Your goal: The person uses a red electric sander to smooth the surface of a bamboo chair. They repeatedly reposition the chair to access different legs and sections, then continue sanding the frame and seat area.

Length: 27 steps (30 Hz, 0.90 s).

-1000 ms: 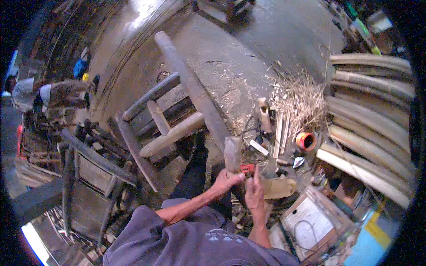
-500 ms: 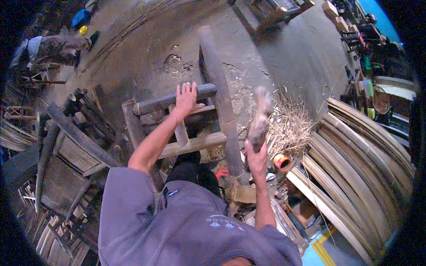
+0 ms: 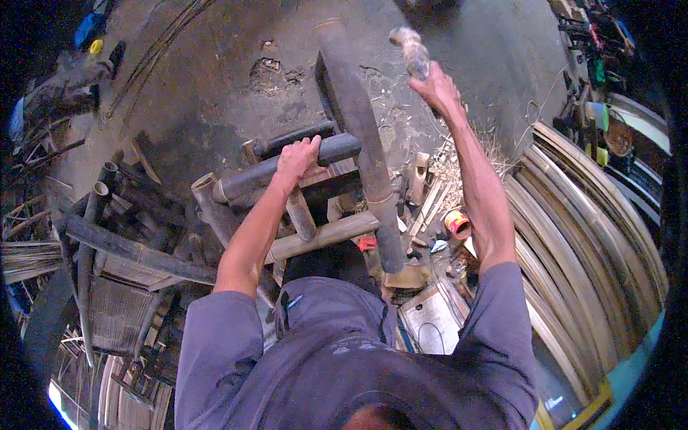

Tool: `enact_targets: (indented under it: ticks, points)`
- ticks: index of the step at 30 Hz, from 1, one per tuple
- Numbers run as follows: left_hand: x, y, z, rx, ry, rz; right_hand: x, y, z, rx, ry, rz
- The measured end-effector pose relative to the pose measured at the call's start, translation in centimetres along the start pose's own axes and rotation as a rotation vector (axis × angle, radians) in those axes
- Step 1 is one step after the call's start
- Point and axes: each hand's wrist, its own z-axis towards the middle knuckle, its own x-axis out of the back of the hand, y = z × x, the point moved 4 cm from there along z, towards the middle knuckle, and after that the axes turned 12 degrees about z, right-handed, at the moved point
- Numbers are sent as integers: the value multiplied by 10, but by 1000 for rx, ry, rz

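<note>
A frame of dark, thick bamboo poles stands tilted in front of me, with a long post [image 3: 355, 107] on its right side. My left hand [image 3: 297, 159] is closed around its upper crossbar [image 3: 247, 179], the fingers curled over the far side. Below that bar, a short upright peg [image 3: 301, 215] joins a paler lower rail [image 3: 326, 238]. My right hand [image 3: 438, 89] grips a knobby wooden club [image 3: 411, 54], raised to the far right of the post and apart from it. The end of the club inside my fist is hidden.
Bent bamboo strips [image 3: 573, 251] are stacked at the right. Shavings [image 3: 448, 168] and a red-and-yellow tin [image 3: 457, 223] lie between them and the frame. A chair with a slatted panel [image 3: 125, 308] stands at the left. A white board [image 3: 432, 315] lies near my right side.
My right hand has swung the club up and away, from beside the post's lower part to the far right. My left hand has closed around the crossbar, where its fingers lay spread before.
</note>
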Motion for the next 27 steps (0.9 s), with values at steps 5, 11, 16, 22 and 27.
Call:
enact_targets:
  ticks: [5,11,16,22,27]
  points:
    - [4,0,-1,-9,28,-5,-51,-32,23,34,-84,-88]
    - [-5,-6,5,8,62,78,-39,-38,10,64,-86,-48]
    - [-11,-4,-1,13,70,73,-50,-44,-48,23,-172,9]
    - [6,0,-1,29,-63,-4,-31,53,-158,-110,-168,20]
    - [18,36,-37,28,507,-61,-23,141,-254,-320,-213,-113]
